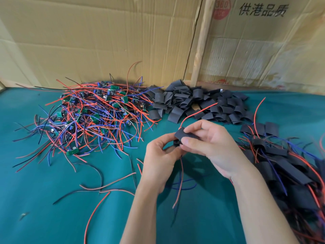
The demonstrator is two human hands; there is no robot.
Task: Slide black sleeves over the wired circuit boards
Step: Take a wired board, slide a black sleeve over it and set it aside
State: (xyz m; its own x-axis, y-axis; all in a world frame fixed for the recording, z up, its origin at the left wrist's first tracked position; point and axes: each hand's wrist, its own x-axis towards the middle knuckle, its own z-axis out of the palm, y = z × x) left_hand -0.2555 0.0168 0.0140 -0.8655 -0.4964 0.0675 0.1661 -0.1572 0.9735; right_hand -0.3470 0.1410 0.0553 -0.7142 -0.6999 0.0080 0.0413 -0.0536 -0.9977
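Black sleeve (186, 134), frame centre: right hand (213, 147) pinches it, left hand (161, 155) grips board beneath. Sliding step; next, push on fully.

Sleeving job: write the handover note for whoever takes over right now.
Right hand pinches a black sleeve; left hand holds the wired board at its lower mouth, barely visible. A red lead already exits the top.
Unsleeved boards are piled left on the green cloth, empty sleeves centre back, finished pieces right.
Done: the right pile. Left: seat this board, then work through the left pile.
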